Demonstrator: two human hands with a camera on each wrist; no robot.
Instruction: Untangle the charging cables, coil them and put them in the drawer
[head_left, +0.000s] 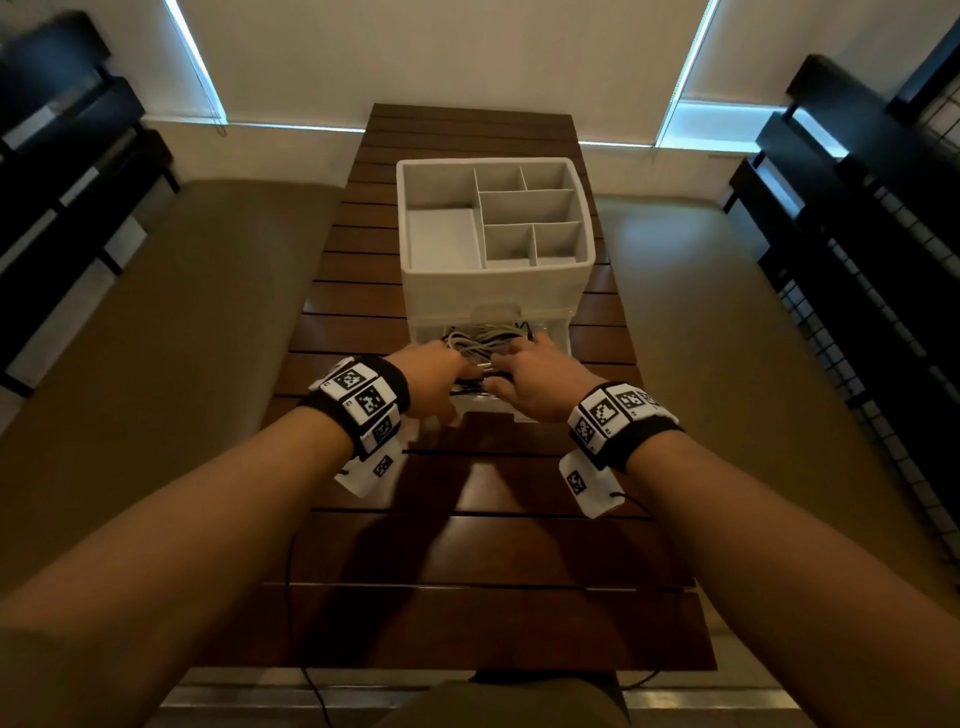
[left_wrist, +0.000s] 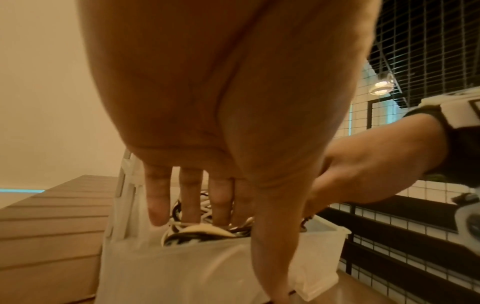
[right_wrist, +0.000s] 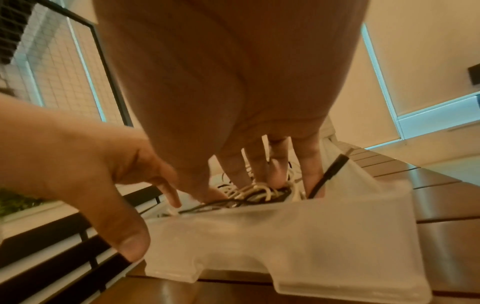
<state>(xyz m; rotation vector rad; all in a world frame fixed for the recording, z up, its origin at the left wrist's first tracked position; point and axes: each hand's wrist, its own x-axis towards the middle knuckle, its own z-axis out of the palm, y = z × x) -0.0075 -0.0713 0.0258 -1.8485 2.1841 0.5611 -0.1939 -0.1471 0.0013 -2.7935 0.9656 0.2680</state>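
A white organizer (head_left: 488, 291) stands on the slatted wooden table (head_left: 493, 545), its translucent bottom drawer (head_left: 553, 332) pulled out toward me. A bundle of white and black charging cables (head_left: 475, 338) lies inside it. Both hands reach into the drawer from above. My left hand (head_left: 452, 366) has straight fingers (left_wrist: 189, 201) resting on the cables (left_wrist: 200, 230), with its thumb (right_wrist: 130, 242) down at the drawer front (right_wrist: 311, 226). My right hand (head_left: 519, 364) presses spread fingers (right_wrist: 257, 164) into the cables (right_wrist: 257, 191). One black cable (right_wrist: 327, 174) sticks up at the drawer's right side.
The organizer's top tray (head_left: 530, 208) has several empty compartments. Tan benches (head_left: 156, 338) run along both sides of the table, with black shelving (head_left: 62, 156) and a wire grid (head_left: 883, 312) beyond. Thin black wires (head_left: 291, 597) from the wrist devices trail over the table's near edge.
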